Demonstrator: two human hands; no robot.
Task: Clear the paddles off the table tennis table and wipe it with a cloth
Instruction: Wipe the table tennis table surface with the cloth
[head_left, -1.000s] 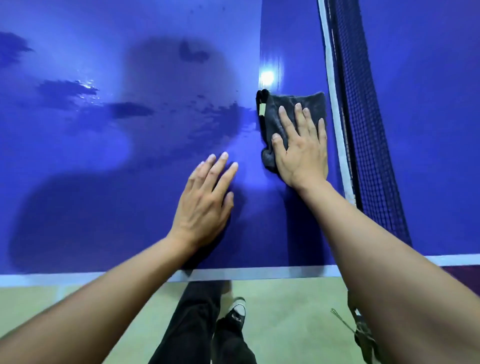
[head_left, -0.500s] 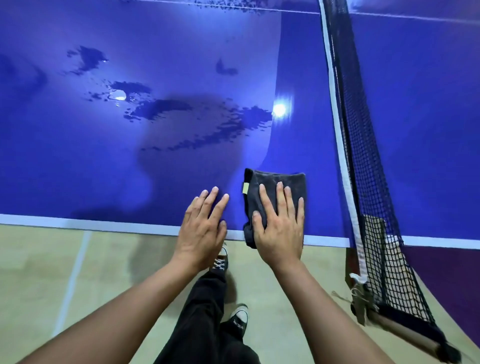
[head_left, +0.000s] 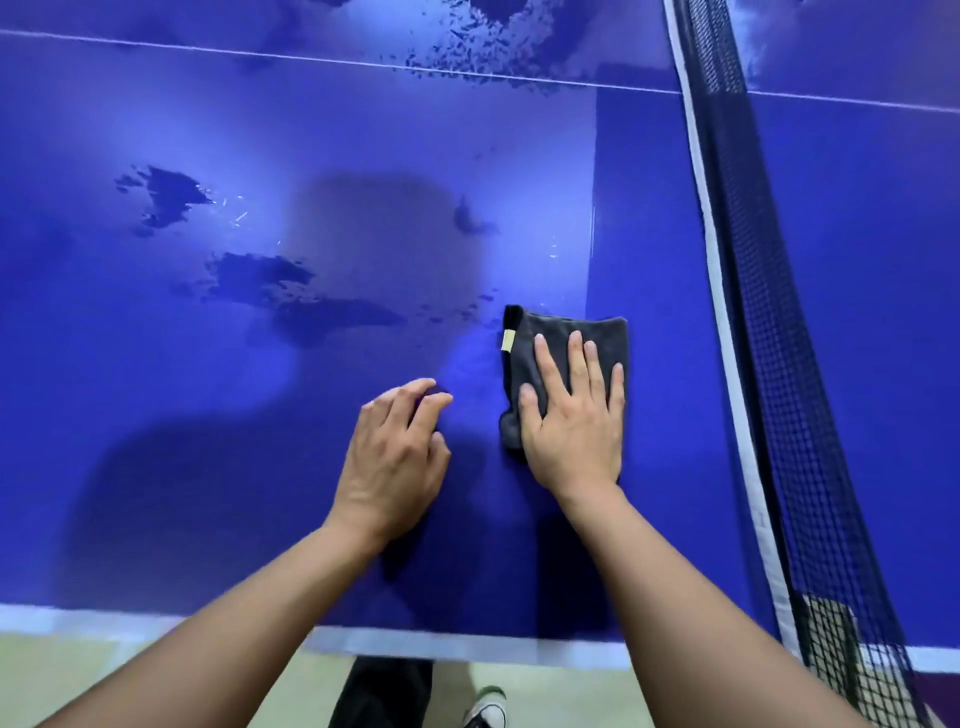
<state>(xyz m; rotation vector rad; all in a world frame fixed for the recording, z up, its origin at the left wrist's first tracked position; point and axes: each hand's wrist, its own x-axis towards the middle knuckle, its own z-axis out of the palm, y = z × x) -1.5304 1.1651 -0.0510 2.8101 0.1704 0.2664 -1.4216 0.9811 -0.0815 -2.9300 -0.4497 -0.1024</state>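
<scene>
Pushed up from the near edge, where it lay half a second ago, the cloth (head_left: 571, 332) now sits well onto the tabletop (head_left: 208, 467), with the right hand (head_left: 574, 426) on top of it. That hand lies flat, fingers straight and a little spread, pressing the folded dark grey cloth down rather than gripping it. The left hand (head_left: 392, 462) has gone forward too. Its fingers, straight before, are now loosely curled, and it holds nothing as it rests on the blue surface just beside the cloth. The net (head_left: 779, 364) runs close along the right of the cloth, not touching it. Dark wet patches (head_left: 332, 312) lie to the left and farther in, and more speckle the far area by the thin white line. No paddles show in this view, so the clearing part looks done and wiping is the step in hand.

The risks from here seem small but real:

- **Losing the cloth:** nothing but palm pressure holds it, so a fast stroke could let it bunch, unfold or slip out from under the fingers.
- **Catching the net:** a stroke drifting right could snag the mesh or drag on its white band.
- **Missed patches:** the wet areas are scattered, so narrow strokes near the net may leave them or smear them into streaks.
- **A slipping brace:** weight leaned on the left hand could make it slide on the damp surface.
</scene>
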